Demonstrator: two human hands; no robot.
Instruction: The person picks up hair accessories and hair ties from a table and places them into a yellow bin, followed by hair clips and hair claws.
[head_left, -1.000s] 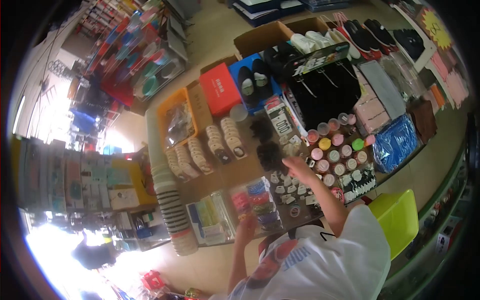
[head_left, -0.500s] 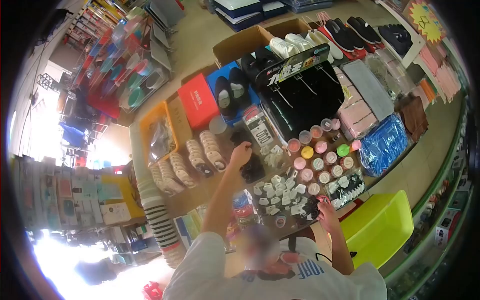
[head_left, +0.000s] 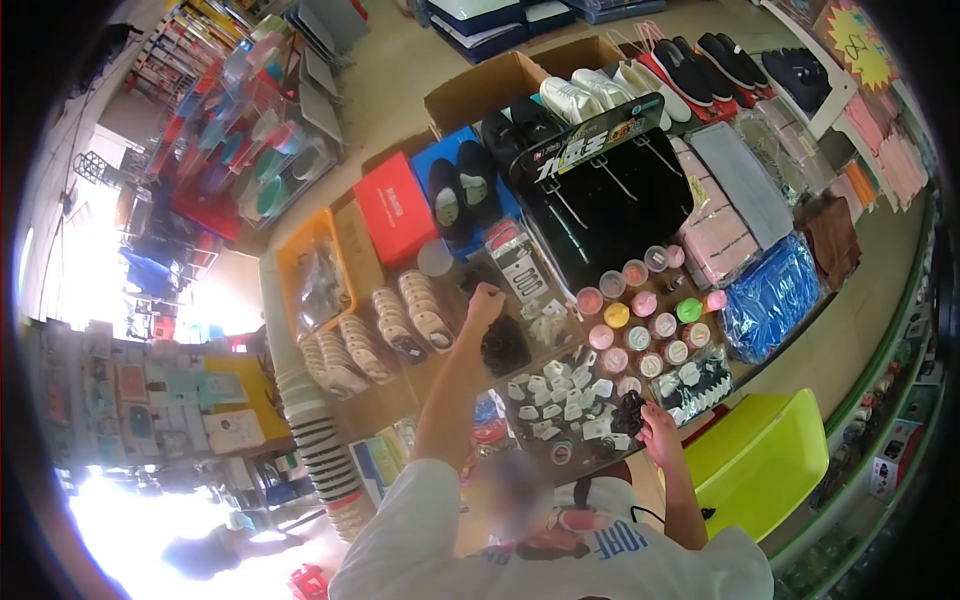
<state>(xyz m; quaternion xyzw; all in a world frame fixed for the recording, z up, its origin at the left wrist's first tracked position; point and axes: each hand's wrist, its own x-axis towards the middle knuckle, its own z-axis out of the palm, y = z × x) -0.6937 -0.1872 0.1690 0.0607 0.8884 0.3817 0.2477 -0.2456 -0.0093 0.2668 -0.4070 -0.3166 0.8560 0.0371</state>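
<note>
My left hand (head_left: 485, 303) reaches across the table with its fingers drawn together, between a dark patch of small things and a pile of black pieces (head_left: 506, 346). What it pinches, if anything, is too small to make out. Nearer the front edge, my right hand (head_left: 657, 434) is closed on a bunch of small black pieces (head_left: 629, 412). Just left of that bunch lie many small white tagged pieces (head_left: 562, 393), spread over the tabletop. A card pack with black loops (head_left: 520, 270) is beside my left hand.
Round tubs with coloured lids (head_left: 640, 332) stand in rows to the right. A black hook display board (head_left: 610, 205) rises behind them. Stacked beige packs (head_left: 425, 312) and a yellow basket (head_left: 345, 265) are at left. A lime-green bin (head_left: 765, 460) sits at front right.
My left hand has shifted slightly up, and more of the black pile below it shows. My right hand still holds the black bunch, now turned a little.
</note>
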